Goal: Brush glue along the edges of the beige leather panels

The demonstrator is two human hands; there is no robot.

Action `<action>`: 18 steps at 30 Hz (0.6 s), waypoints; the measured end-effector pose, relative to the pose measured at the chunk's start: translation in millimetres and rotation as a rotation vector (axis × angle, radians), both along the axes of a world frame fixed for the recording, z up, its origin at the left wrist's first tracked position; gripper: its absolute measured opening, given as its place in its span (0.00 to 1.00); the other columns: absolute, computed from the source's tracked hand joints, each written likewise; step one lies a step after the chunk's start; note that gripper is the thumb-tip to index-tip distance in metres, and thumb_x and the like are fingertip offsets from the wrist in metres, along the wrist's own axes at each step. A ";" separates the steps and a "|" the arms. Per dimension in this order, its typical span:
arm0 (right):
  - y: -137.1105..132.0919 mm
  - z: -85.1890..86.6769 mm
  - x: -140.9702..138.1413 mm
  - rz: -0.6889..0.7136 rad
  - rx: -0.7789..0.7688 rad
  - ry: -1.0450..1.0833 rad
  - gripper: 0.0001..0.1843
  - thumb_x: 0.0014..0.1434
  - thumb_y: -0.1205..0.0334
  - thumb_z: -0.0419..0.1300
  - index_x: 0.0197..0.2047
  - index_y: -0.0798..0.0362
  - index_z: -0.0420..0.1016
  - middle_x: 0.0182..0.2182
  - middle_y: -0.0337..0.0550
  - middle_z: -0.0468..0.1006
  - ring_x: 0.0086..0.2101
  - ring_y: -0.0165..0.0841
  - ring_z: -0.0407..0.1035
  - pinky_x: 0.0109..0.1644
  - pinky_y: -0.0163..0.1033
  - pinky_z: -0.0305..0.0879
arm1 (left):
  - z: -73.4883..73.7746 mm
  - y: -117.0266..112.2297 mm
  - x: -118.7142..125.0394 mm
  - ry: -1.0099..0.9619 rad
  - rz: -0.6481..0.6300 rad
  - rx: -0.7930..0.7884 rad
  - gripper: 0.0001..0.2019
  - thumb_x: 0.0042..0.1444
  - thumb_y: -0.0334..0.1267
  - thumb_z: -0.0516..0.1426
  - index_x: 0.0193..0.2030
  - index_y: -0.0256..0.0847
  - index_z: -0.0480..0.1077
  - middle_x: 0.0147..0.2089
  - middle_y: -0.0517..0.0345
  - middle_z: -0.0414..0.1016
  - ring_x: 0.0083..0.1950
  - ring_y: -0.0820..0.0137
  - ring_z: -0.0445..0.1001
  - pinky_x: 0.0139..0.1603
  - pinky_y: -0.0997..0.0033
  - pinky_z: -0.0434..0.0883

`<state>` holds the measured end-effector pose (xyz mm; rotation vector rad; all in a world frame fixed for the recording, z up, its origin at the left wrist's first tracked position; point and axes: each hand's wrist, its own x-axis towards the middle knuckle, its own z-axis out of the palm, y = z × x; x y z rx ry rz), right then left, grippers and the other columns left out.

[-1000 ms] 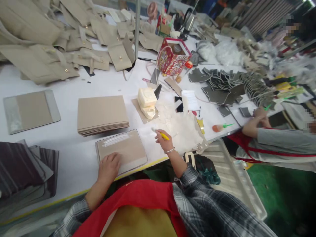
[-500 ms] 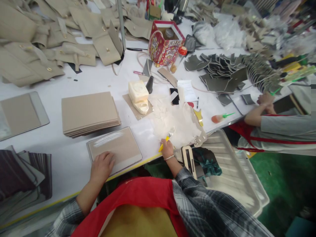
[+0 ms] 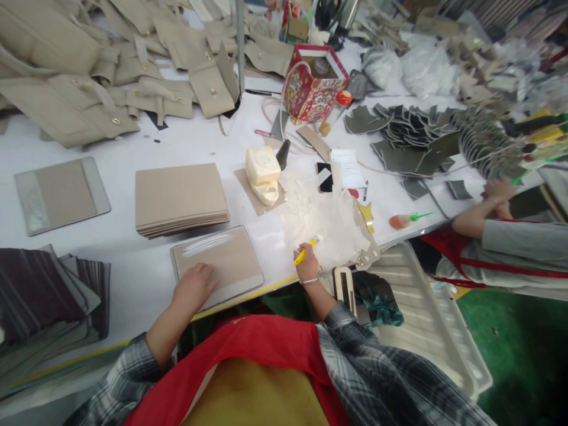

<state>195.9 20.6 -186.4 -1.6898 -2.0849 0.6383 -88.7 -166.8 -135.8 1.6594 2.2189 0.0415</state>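
Note:
My left hand point(image 3: 194, 288) lies on the near left part of a beige panel point(image 3: 235, 254), fingers resting down on it and holding nothing. White streaks run along the panel's far edge, and a greyish border shows around it. In my right hand point(image 3: 307, 266) is a yellow-handled paintbrush point(image 3: 313, 242), its bristles over a crumpled whitish sheet point(image 3: 337, 231). Whether the bristles touch the sheet I cannot tell. Behind the panel stands a neat stack of beige boards point(image 3: 180, 192). A cream-coloured container point(image 3: 262, 171) sits on a beige piece just beyond the sheet.
Another beige panel point(image 3: 66, 192) lies far left, above dark folded pieces point(image 3: 44, 296). A red patterned box point(image 3: 315, 83), a phone point(image 3: 324, 177) and dark grey cut pieces point(image 3: 412, 136) are farther back. A plastic crate point(image 3: 417, 296) stands below the table edge. A co-worker's hand point(image 3: 499, 189) is at right.
The whole view has shifted, so the table's things sit farther right in the picture. My left hand stays on the panel, and my right hand still holds the paintbrush by the whitish sheet.

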 end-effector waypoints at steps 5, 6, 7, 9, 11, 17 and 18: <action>-4.6 10.9 -26.0 0.140 0.021 0.097 0.16 0.59 0.52 0.50 0.45 0.54 0.64 0.37 0.48 0.76 0.38 0.36 0.72 0.43 0.40 0.66 | 13.0 17.1 14.5 -0.040 0.045 0.252 0.16 0.56 0.39 0.53 0.50 0.39 0.66 0.52 0.46 0.68 0.53 0.58 0.66 0.55 0.59 0.65; -5.3 12.3 -31.8 0.160 0.017 0.092 0.16 0.59 0.52 0.50 0.44 0.54 0.64 0.37 0.47 0.76 0.38 0.36 0.72 0.43 0.40 0.66 | 13.6 22.9 18.1 -0.084 0.037 0.287 0.16 0.56 0.38 0.53 0.50 0.39 0.66 0.53 0.46 0.68 0.54 0.59 0.66 0.55 0.60 0.64; -6.0 13.9 -37.3 0.173 0.011 0.084 0.15 0.59 0.52 0.49 0.44 0.54 0.65 0.37 0.47 0.76 0.37 0.36 0.72 0.42 0.40 0.66 | 13.7 29.2 21.6 -0.137 0.024 0.309 0.16 0.55 0.38 0.53 0.51 0.39 0.66 0.53 0.46 0.68 0.55 0.60 0.66 0.56 0.60 0.64; -7.8 19.1 -46.3 0.181 0.004 0.073 0.16 0.60 0.52 0.49 0.44 0.54 0.65 0.37 0.47 0.76 0.36 0.36 0.72 0.41 0.40 0.66 | 13.4 43.5 27.7 -0.248 -0.009 0.335 0.18 0.55 0.36 0.54 0.53 0.39 0.64 0.55 0.47 0.67 0.56 0.61 0.65 0.57 0.60 0.64; -10.3 27.8 -51.3 0.211 0.030 0.076 0.16 0.61 0.53 0.47 0.45 0.54 0.64 0.37 0.47 0.76 0.36 0.36 0.72 0.41 0.40 0.67 | 14.7 60.2 32.4 -0.338 -0.054 0.365 0.23 0.54 0.36 0.54 0.58 0.39 0.60 0.59 0.46 0.63 0.60 0.62 0.62 0.59 0.60 0.62; -8.7 54.4 -49.6 0.472 0.089 0.047 0.13 0.63 0.58 0.45 0.46 0.52 0.65 0.41 0.48 0.75 0.39 0.35 0.72 0.43 0.38 0.67 | 25.1 127.3 40.1 -0.395 -0.282 0.313 0.31 0.49 0.42 0.60 0.61 0.44 0.58 0.62 0.48 0.61 0.63 0.57 0.56 0.63 0.53 0.51; -5.3 55.8 -49.2 0.491 0.087 0.024 0.13 0.63 0.58 0.45 0.46 0.52 0.65 0.41 0.47 0.75 0.38 0.35 0.72 0.42 0.38 0.67 | 24.6 137.4 40.5 -0.408 -0.303 0.244 0.28 0.48 0.42 0.60 0.57 0.44 0.63 0.56 0.50 0.68 0.60 0.58 0.61 0.63 0.53 0.51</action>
